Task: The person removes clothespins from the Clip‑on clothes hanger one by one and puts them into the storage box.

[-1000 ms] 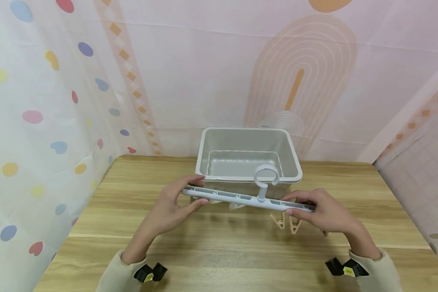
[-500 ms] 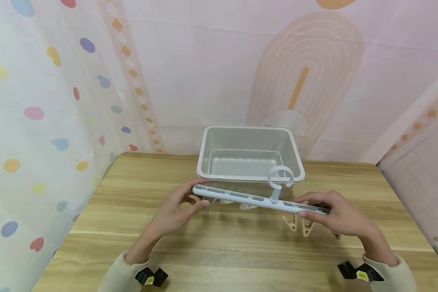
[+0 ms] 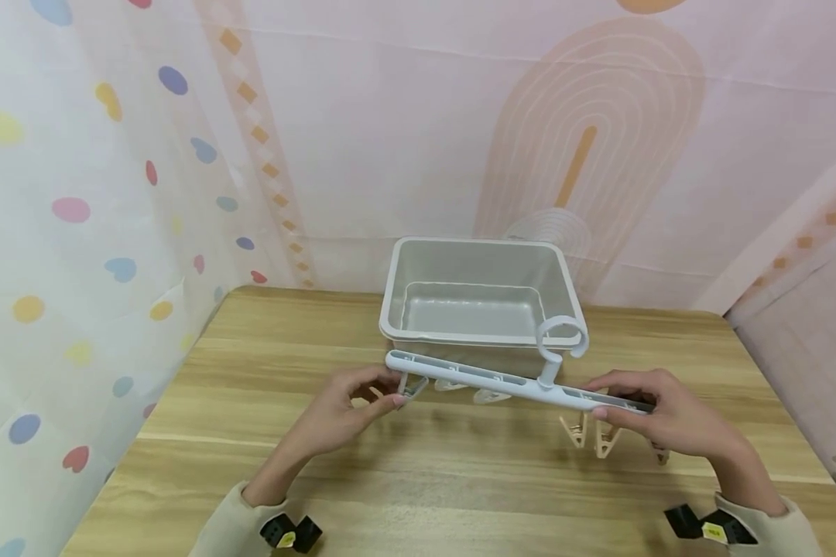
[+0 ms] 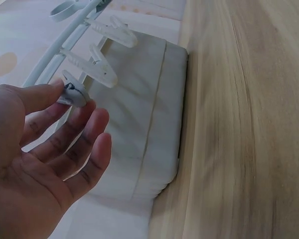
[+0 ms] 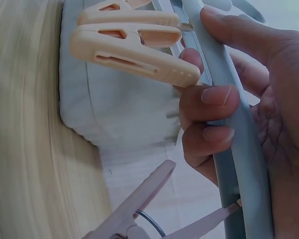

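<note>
Left hand (image 3: 336, 413) pinches pale clip (image 4: 76, 94).

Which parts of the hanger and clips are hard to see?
Head view: right end of the whitish plastic bar hanger, covered by the right hand.
Right wrist view: lowest pinkish-beige plastic clip, cut off by the bottom edge.
Left wrist view: pinched pale grey plastic clip, partly hidden by the left hand.
</note>
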Available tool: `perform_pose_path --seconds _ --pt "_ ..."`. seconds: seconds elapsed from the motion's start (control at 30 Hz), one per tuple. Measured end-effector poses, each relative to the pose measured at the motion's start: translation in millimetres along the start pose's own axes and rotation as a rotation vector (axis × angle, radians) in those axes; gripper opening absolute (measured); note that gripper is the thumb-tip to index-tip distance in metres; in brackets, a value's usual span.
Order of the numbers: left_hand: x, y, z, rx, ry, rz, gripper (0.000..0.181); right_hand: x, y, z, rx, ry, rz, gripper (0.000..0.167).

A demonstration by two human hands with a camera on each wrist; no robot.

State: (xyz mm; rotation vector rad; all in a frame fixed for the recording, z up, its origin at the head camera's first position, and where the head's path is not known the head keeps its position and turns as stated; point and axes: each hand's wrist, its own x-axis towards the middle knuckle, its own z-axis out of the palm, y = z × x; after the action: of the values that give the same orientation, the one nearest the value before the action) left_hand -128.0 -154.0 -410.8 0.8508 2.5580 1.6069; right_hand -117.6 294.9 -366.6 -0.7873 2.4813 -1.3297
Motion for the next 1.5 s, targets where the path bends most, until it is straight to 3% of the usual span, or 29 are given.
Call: perform_pose_path --seconds 0.4,0.67,0.87,1.07,1.3,1.5 --pt "0.1 6.9 -6.8 0.041 -0.023 -0.021 0.015 -14.0 10 -7 0.001 -0.001 -0.017 0.029" --pt "-0.1 9.8 -9.8 0.053 0.002 0.032 0.011 -16.4 13 -11 -0.033 0.007 -0.038 0.028" --pt "-0.4 8.7 -6.2 -0.007 0.006 0.086 0.009 -15.8 16 -11 -0.035 0.004 -0.041 0.028" --pt "-2.4 7.9 -4.3 -0.063 0.015 0.087 0.009 -14.3 18 -10 -0.019 0.007 -0.084 0.028" --pt "-3.9 8.9 -0.8 -0.129 0.029 0.044 0.012 -11.2 17 -7 -0.012 -0.003 -0.087 0.028" --pt "-5.0 8.7 1.9 -0.224 -0.007 -0.018 0.010 -10.4 19 -6 -0.003 -0.001 -0.118 0.029"
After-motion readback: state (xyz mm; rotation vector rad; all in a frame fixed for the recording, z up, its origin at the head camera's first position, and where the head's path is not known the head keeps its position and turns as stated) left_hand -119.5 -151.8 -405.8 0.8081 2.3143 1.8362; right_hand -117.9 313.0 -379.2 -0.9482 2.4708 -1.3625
